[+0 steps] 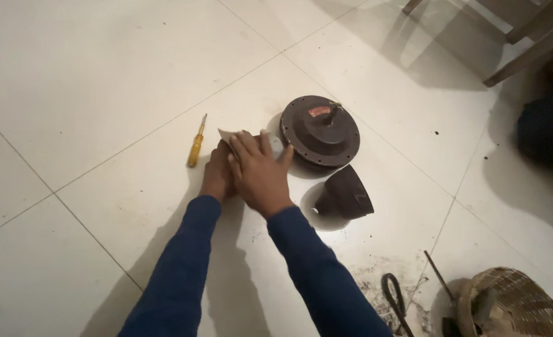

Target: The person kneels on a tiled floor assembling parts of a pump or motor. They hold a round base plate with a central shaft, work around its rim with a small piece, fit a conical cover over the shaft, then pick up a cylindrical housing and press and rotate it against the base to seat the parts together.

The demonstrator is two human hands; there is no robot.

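White tiled floor [101,75] fills frame. Round dark motor housing [319,131] right of centre, shaft pointing up-right. Dark cone cover [345,193] below it, on side. Right hand [259,171] flat, fingers spread, atop left hand [217,171], pressing pale sheet [229,134] at centre. Yellow screwdriver [196,145] left, tip toward top.
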